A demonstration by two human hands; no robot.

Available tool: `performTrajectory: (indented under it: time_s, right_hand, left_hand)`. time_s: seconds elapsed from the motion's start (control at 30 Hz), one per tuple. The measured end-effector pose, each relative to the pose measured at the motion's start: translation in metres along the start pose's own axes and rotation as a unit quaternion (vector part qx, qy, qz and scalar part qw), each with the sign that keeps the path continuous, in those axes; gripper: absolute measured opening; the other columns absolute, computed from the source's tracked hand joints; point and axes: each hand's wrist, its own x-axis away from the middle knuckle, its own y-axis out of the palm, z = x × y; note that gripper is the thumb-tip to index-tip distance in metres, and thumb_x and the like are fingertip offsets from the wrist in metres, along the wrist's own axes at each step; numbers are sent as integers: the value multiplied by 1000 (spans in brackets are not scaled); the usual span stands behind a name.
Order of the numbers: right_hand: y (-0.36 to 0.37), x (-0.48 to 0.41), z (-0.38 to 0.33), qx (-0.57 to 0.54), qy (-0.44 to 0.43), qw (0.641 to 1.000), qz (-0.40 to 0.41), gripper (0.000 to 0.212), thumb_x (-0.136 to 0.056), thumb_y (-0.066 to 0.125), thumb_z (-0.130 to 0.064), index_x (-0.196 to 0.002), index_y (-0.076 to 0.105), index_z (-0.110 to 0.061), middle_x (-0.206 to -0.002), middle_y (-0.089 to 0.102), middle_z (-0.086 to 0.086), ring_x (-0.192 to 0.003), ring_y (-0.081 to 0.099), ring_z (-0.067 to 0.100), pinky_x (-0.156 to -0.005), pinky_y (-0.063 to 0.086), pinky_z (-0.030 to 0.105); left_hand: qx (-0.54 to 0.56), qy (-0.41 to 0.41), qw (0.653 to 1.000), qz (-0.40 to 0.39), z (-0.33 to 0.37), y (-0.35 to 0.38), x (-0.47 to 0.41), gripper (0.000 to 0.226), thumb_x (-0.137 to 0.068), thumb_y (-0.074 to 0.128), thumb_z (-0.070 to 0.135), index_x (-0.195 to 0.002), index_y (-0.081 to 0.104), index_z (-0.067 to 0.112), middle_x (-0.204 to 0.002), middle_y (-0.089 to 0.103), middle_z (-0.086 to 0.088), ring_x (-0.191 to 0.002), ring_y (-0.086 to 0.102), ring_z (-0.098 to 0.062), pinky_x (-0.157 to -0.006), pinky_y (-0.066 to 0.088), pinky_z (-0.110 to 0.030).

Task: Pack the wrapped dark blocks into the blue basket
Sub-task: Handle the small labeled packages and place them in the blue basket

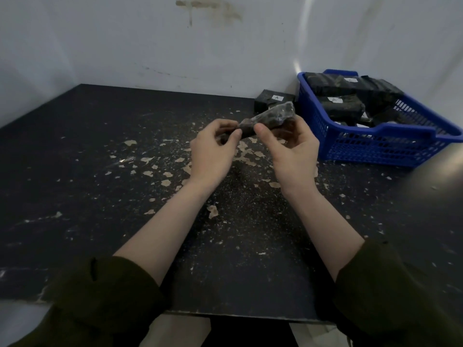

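Black and badly chipped, with pale flakes scattered over it, a table (87,159) is seen from above, set against a stained white wall (150,46). Above its middle, one wrapped dark block (265,118) in shiny clear film is held off the surface between two bare hands. Its near end is pinched by the left hand (213,151) between the thumb and curled fingers, while its underside is cradled by the right hand (294,151), whose fingers are curled round it and whose thumb is pressed on top. At the far right of the table a blue basket (375,151) with slotted walls is placed, already holding several wrapped blocks (343,103), some marked with small white labels. Just beside the basket's left wall, another labelled block (273,98) is seen lying on the table, behind the held one. Dark green sleeves (105,291) are pushed up the forearms.
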Motion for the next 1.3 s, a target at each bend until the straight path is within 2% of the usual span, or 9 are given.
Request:
performTrajectory:
  time_s: [0.13,0.23,0.43,0.57,0.7,0.87,0.97,1.1,1.3]
  right_hand:
    - [1,2,4,30,-30,999,-33,34,-83,79,-13,-115,70,-7,-104,75,-4,-99,70,7,-88,57,25]
    - [6,6,9,24,-9,997,-76,49,-83,77,-4,-130,64,-8,-114,73,4,-107,70,13,-92,58,39]
    - [8,7,4,-101,84,988,-81,37,-85,61,-10,-121,67,-15,-110,73,17,-105,68,33,-97,53,38]
    - [9,7,3,-89,96,990,-60,26,-95,61,-3,-117,70,-11,-103,75,-3,-101,72,14,-90,57,29]
    - [11,7,2,-95,92,990,-48,26,-96,59,-2,-121,67,-8,-102,74,-3,-98,73,10,-84,58,23]
    - [8,3,5,-99,102,990,-10,21,-101,51,-6,-104,72,-7,-98,76,0,-99,73,14,-85,59,26]
    - [8,2,4,-139,123,983,-7,19,-100,53,-5,-106,71,-9,-104,74,4,-104,72,19,-85,59,26]
    - [10,1,5,-189,140,972,-6,27,-98,53,1,-123,64,-1,-112,71,8,-102,71,16,-85,60,26]
    - [11,7,7,-98,89,988,-76,33,-93,57,9,-119,66,-9,-111,71,-1,-89,70,9,-76,58,22]
  left_hand:
    - [163,-54,976,-134,8,1,-1,86,-72,60,71,-135,56,11,-137,58,-8,-130,51,-23,-111,40,-47]
    - [167,-71,969,-168,12,5,2,103,-65,66,71,-147,43,12,-155,37,-10,-143,35,-22,-118,30,-46]
    - [142,-85,974,-155,13,5,4,59,-98,50,18,-152,30,9,-163,21,-3,-147,24,-14,-121,25,-36]
    - [113,-66,978,-160,12,7,4,60,-94,49,15,-151,31,8,-159,30,-5,-147,27,-14,-122,22,-37]
    - [136,-62,975,-162,14,4,4,72,-87,54,25,-152,29,9,-159,32,-3,-146,28,-13,-122,23,-36]
    - [108,-32,983,-145,10,3,4,55,-101,48,11,-152,29,11,-143,50,3,-124,49,-1,-109,38,-19]
    - [128,-34,985,-109,9,3,2,56,-98,52,8,-151,32,10,-155,37,-4,-141,37,-12,-115,34,-28]
    - [174,-100,979,-39,8,1,-4,53,-86,72,24,-132,53,6,-132,61,-7,-122,59,-19,-105,48,-36]
    - [257,-112,956,-84,12,-1,-2,21,-92,64,13,-113,64,15,-109,73,-5,-101,70,-21,-90,58,-42]
